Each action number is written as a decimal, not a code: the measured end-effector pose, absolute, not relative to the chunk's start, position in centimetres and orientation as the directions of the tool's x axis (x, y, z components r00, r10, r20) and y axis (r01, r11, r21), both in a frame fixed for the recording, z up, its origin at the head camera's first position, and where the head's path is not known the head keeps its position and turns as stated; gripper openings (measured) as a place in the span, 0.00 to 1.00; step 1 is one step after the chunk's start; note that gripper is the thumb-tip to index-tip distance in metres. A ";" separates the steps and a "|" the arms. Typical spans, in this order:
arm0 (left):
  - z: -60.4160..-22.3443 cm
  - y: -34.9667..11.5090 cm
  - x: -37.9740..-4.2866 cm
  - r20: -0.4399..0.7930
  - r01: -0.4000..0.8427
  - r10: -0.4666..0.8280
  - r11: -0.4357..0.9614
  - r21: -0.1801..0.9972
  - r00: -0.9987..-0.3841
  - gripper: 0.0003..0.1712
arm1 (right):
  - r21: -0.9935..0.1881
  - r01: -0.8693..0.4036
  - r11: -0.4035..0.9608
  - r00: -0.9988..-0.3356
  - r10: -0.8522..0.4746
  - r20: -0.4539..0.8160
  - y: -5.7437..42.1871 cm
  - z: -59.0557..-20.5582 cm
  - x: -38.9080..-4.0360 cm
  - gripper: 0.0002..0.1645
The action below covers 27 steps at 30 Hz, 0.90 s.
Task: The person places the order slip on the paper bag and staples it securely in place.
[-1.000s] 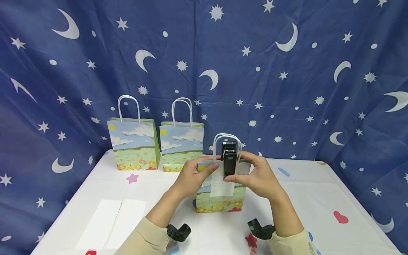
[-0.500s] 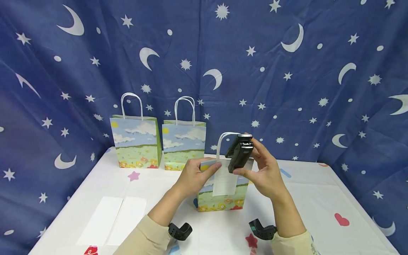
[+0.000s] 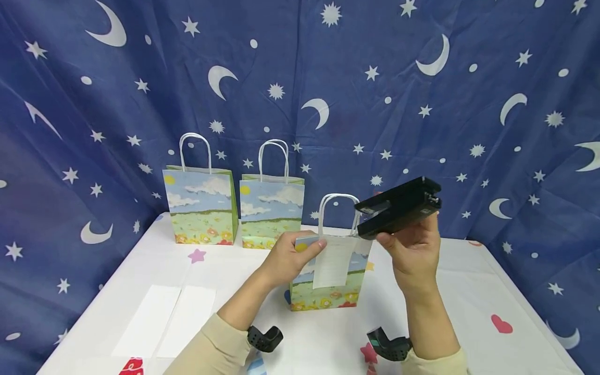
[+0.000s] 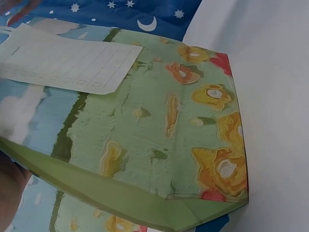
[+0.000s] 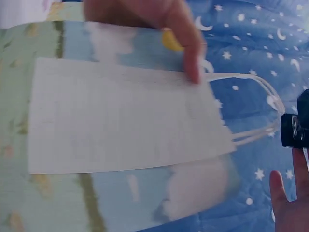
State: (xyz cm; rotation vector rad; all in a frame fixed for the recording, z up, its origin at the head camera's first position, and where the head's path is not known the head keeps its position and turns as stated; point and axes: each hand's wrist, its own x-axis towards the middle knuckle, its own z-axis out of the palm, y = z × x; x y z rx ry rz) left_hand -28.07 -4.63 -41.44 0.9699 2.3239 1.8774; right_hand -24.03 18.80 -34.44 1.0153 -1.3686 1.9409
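A small paper gift bag (image 3: 323,299) with a cloud-and-flower print stands upright in front of me. Its white handles (image 3: 338,196) point up. A white lined paper slip (image 3: 330,266) hangs flat over the bag's front, its top at the bag's upper edge. My left hand (image 3: 287,259) grips the bag's upper left side, and in the right wrist view its thumb (image 5: 192,63) presses on the slip's corner. My right hand (image 3: 419,255) holds a black stapler (image 3: 398,208) up at the bag's right, apart from the slip; the stapler's two arms are spread.
Two matching gift bags, one at the far left (image 3: 201,208) and another (image 3: 272,211) beside it, stand at the back of the white table. Two blank paper slips (image 3: 146,320) lie at the front left. A blue star-and-moon curtain (image 3: 300,67) hangs behind.
My right hand has drawn the stapler away from the bag's top edge, to the right and up, and turned it sideways. My left hand keeps its grip on the bag and slip.
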 end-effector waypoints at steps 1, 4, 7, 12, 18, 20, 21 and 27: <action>-41.4 -4.7 -28.1 0.364 0.450 0.457 0.092 0.888 -0.812 0.14 | -0.520 -0.780 -0.348 -0.565 0.036 0.824 19.0 -34.2 -23.9 0.39; -41.4 -4.7 -28.1 0.348 0.432 0.461 0.088 0.897 -0.816 0.15 | -0.539 -0.769 -0.343 -0.596 0.081 0.799 19.7 -33.9 -23.7 0.36; -41.4 -4.7 -28.0 0.339 0.423 0.462 0.091 0.901 -0.820 0.15 | -0.615 -0.739 -0.275 -0.654 0.074 0.753 20.6 -34.1 -23.7 0.32; -41.3 -4.9 -27.8 0.330 0.412 0.453 0.093 0.906 -0.828 0.15 | -0.763 -0.631 -0.139 -0.776 0.098 0.623 22.0 -34.6 -24.3 0.28; -41.3 -4.9 -28.0 0.345 0.425 0.455 0.084 0.901 -0.821 0.15 | -0.895 -0.441 -0.073 -0.886 0.193 0.421 23.1 -35.0 -25.3 0.29; -41.2 -4.9 -28.0 0.339 0.418 0.451 0.085 0.905 -0.826 0.15 | -0.921 -0.383 -0.074 -0.905 0.229 0.358 23.5 -35.3 -25.5 0.30; -41.3 -4.8 -28.0 0.337 0.415 0.451 0.085 0.906 -0.827 0.14 | -0.933 -0.353 -0.075 -0.912 0.252 0.325 23.6 -35.4 -25.6 0.31; -41.2 -4.8 -28.0 0.327 0.410 0.466 0.087 0.908 -0.822 0.14 | -0.980 -0.185 -0.067 -0.930 0.333 0.153 24.8 -36.4 -26.4 0.34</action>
